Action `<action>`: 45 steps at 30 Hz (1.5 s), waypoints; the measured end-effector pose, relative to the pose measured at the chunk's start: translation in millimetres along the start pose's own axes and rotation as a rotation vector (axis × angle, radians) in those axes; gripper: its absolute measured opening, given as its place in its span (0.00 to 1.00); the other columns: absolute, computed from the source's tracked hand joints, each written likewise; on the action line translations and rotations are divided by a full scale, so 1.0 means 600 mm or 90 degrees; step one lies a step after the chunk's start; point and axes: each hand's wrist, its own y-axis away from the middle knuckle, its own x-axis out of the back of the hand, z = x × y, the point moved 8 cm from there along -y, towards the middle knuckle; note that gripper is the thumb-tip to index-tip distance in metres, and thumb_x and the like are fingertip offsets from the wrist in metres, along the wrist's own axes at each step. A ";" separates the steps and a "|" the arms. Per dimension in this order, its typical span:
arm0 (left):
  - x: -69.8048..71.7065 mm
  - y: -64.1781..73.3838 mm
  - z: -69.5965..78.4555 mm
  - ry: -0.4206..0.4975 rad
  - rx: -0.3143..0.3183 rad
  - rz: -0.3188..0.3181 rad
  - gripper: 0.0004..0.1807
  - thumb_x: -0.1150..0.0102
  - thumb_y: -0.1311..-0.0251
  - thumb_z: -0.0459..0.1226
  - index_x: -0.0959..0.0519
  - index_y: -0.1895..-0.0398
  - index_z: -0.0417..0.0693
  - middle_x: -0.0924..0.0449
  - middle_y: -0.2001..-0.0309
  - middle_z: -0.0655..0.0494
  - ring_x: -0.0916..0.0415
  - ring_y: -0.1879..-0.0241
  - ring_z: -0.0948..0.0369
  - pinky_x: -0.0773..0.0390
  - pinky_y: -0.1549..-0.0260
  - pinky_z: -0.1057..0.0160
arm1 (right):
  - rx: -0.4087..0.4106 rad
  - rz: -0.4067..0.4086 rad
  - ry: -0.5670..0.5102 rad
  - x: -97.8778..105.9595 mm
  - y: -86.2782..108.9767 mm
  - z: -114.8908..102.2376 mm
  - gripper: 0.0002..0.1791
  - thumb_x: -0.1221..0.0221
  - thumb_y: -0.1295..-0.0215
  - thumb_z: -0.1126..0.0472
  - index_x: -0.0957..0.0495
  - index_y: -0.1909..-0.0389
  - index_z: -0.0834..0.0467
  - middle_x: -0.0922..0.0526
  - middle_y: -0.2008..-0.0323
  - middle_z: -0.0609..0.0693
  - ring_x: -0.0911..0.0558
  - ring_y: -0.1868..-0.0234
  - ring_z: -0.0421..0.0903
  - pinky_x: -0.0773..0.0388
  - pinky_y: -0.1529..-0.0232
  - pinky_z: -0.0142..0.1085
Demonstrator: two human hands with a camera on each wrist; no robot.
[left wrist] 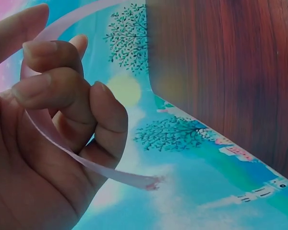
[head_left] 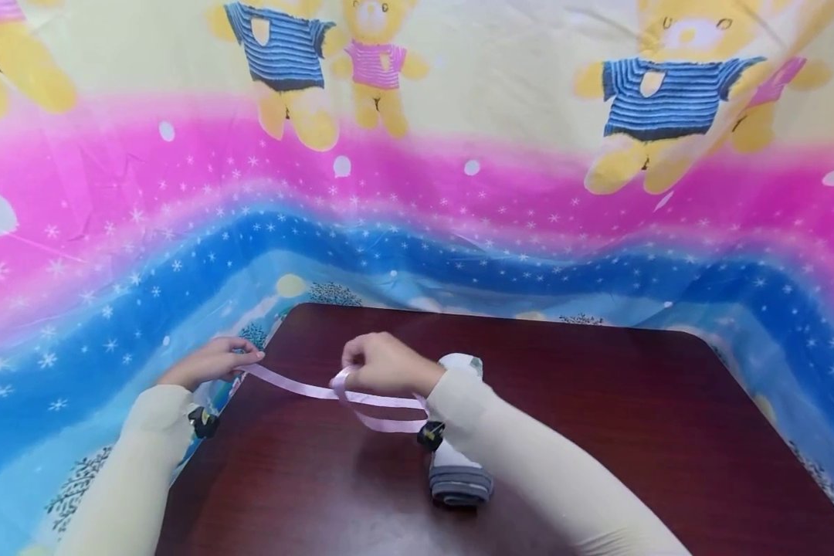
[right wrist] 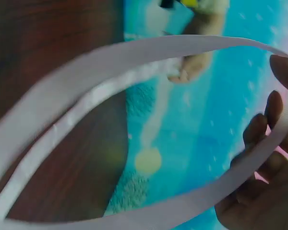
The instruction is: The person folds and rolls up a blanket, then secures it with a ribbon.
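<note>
A pale pink ribbon (head_left: 292, 384) stretches between the two hands above the table. At its left end my left hand (head_left: 211, 361) pinches it; in the left wrist view the ribbon (left wrist: 120, 177) runs through the curled fingers and its frayed tip sticks out past the palm. My right hand (head_left: 389, 364) holds another part, from which a loop hangs; the right wrist view shows the ribbon (right wrist: 173, 46) curving wide to the thumb and fingers. Under the right forearm lies a rolled white and grey cloth (head_left: 461, 485), its middle partly hidden by the wrist.
The dark reddish-brown table (head_left: 632, 417) has rounded far corners. Behind and beside it hangs a bright printed sheet (head_left: 459, 201) with bears and snowflakes. A small black device (head_left: 203, 422) is worn on the left wrist, another device (head_left: 431, 435) on the right.
</note>
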 end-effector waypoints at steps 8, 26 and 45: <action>-0.004 -0.009 0.018 -0.027 -0.031 0.020 0.19 0.45 0.31 0.48 0.23 0.55 0.39 0.31 0.74 0.52 0.35 0.79 0.60 0.25 0.76 0.60 | 0.037 -0.019 0.133 -0.112 -0.013 -0.052 0.13 0.35 0.44 0.38 0.20 0.68 0.42 0.27 0.66 0.36 0.28 0.66 0.34 0.31 0.64 0.27; -0.033 -0.037 0.085 -0.040 -0.114 -0.018 0.12 0.41 0.36 0.34 0.23 0.53 0.35 0.23 0.69 0.48 0.28 0.73 0.55 0.24 0.73 0.57 | -0.012 -0.020 0.049 -0.044 0.018 0.050 0.16 0.32 0.50 0.71 0.16 0.59 0.53 0.17 0.67 0.40 0.20 0.65 0.35 0.25 0.63 0.27; -0.010 -0.010 0.151 0.060 -0.187 0.004 0.13 0.49 0.37 0.27 0.23 0.50 0.38 0.22 0.65 0.41 0.23 0.68 0.50 0.20 0.69 0.56 | -0.344 0.263 -0.325 0.051 0.302 0.412 0.17 0.37 0.34 0.55 0.22 0.56 0.66 0.19 0.60 0.58 0.19 0.59 0.56 0.19 0.59 0.46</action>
